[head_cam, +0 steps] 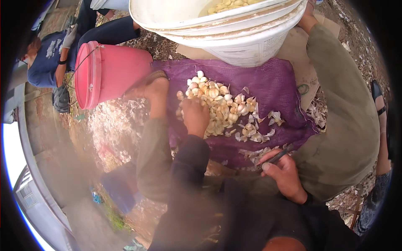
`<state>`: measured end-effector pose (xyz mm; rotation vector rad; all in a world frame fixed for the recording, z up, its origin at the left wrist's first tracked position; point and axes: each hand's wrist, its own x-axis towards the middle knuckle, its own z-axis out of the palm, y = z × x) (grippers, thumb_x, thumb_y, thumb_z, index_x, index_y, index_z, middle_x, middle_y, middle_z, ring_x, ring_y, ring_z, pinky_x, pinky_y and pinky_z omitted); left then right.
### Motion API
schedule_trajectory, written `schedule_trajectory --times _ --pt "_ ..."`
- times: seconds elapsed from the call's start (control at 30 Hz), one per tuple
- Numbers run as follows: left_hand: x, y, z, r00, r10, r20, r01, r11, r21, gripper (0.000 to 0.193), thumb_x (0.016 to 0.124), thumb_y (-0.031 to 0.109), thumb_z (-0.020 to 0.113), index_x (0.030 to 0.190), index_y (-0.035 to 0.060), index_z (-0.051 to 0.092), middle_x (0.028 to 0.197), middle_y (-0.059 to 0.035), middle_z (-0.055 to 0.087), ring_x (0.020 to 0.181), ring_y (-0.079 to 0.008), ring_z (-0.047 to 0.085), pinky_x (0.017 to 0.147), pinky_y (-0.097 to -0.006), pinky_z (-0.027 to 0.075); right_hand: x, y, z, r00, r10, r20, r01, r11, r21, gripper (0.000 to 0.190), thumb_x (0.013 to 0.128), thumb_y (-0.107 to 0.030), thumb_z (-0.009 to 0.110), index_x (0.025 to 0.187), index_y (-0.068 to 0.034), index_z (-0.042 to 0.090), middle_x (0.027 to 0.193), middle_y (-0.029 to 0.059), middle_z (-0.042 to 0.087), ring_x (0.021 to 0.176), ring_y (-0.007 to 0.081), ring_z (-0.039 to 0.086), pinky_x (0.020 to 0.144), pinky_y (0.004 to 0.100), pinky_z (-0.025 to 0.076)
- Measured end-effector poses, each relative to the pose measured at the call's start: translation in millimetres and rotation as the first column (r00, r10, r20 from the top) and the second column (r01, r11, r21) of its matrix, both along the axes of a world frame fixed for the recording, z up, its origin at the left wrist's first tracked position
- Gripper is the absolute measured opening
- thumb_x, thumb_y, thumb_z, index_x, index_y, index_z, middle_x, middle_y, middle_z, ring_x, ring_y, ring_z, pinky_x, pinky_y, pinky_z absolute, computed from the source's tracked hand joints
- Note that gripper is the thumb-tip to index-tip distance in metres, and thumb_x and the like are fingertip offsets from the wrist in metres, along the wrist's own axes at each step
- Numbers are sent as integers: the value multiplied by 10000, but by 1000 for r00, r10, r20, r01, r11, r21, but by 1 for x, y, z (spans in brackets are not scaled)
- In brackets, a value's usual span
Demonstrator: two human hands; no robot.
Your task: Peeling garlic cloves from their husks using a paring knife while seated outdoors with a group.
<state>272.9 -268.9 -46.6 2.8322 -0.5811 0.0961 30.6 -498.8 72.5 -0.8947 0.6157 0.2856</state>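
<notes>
A pile of garlic bulbs and cloves [220, 109] lies on a purple mesh sack [267, 81] in front of me. My left hand [196, 116] rests on the pile's left side with its fingers down among the cloves; whether it grips one is hidden. My right hand [285, 175] is closed around the dark handle of a small tool, likely a knife [280, 154], at the sack's near right edge. Papery garlic skins [254, 133] lie between the tool and the pile. Peeled cloves [227, 5] sit in the uppermost of several nested white plastic buckets [248, 50] beyond the sack.
My legs in olive trousers and bare feet flank the sack. A pink lidded bucket [125, 69] lies at the left, beside my left foot [157, 91]. Behind it sits a person in blue [47, 59] with gloves. Another person's leg [382, 125] shows at far right. Skins litter the ground [113, 125].
</notes>
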Motion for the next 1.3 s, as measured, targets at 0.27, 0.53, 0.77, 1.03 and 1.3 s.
schedule_trajectory --times 0.27,0.53,0.77,1.03,1.3 --pt "-41 -7 19 933 159 -322 -287 870 -401 151 900 71 661 994 -33 605 963 -161 663 846 -284 646 763 -416 520 -8 3 -1 997 77 -11 -77 997 -14 200 966 -143 674 1103 -15 605 948 41 645 829 100 637 764 273 536" --pt "-96 -10 60 757 -144 -638 -627 119 -770 189 938 7 576 1108 77 539 870 -64 619 592 -90 510 482 -259 421 -17 14 6 996 80 -41 -84 992 -98 185 960 -159 667 1074 -22 617 905 26 640 811 96 639 738 264 523" --pt "-170 -17 96 360 -592 -721 -843 124 -523 422 963 -17 527 1383 0 491 1227 -93 584 1075 -167 623 986 -358 549 -15 20 -5 998 0 69 16 972 -233 182 976 -164 651 1094 -30 617 851 14 635 777 80 614 734 253 497" --pt "-204 -9 102 520 -426 -740 -624 403 -670 293 996 -39 514 1288 -9 505 1133 -107 632 926 -143 655 837 -299 570 -21 37 2 984 3 179 68 918 -391 160 966 -112 666 1098 -33 620 908 -5 622 792 58 594 723 225 485" --pt "-218 -12 95 662 -426 -617 -410 484 -773 326 932 -89 603 1233 14 531 985 -61 661 827 -108 658 713 -248 544 -29 48 13 963 100 251 38 870 -491 211 959 -90 659 1138 7 603 1059 70 653 867 93 612 795 264 524"
